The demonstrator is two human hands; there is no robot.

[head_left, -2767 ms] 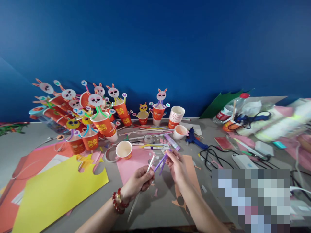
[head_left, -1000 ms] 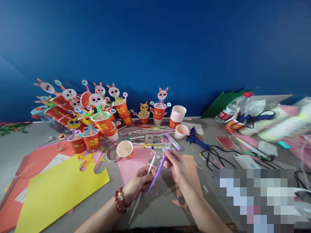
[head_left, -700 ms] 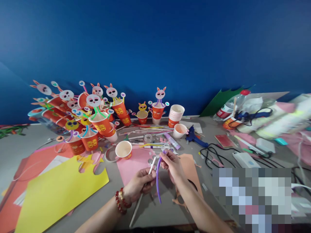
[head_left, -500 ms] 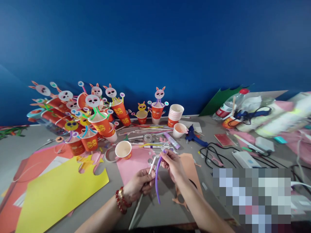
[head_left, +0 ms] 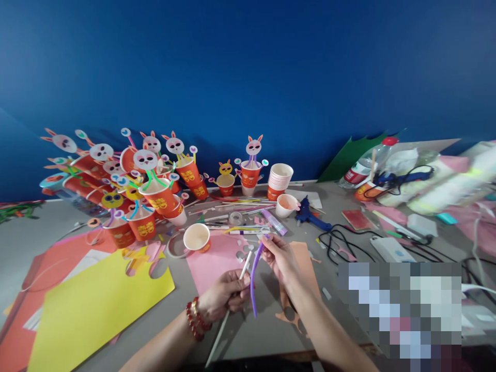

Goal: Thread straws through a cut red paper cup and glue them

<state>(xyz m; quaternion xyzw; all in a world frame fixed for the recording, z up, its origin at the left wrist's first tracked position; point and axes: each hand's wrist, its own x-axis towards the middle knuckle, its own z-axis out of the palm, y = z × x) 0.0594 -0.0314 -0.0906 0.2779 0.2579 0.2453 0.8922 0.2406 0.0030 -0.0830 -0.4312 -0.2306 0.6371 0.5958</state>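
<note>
My left hand point(head_left: 228, 297) is closed around a slim white stick point(head_left: 217, 336), which slants from the table's near edge up past my fingers. In my right hand point(head_left: 279, 258) the upper end of a purple pipe cleaner point(head_left: 253, 292) is pinched between thumb and fingertips. It bends slightly and hangs down just right of my left fingertips; whether it touches them I cannot tell. Beneath my hands lie a pink sheet point(head_left: 209, 266) with cut-outs and an orange sheet point(head_left: 306, 263). A white-rimmed paper cup point(head_left: 197, 238) stands beyond my left hand.
Several red cups with rabbit figures point(head_left: 157, 194) crowd the left. A cup stack point(head_left: 279, 181) stands at the back, near a blue glue gun point(head_left: 312, 217). Black cables point(head_left: 344, 243) and a bottle point(head_left: 368, 160) are at right. A yellow sheet point(head_left: 96, 310) covers the left front.
My right hand has shifted slightly up and right with the purple pipe cleaner, whose lower end has risen. My left hand still grips the white stick and has moved a little right.
</note>
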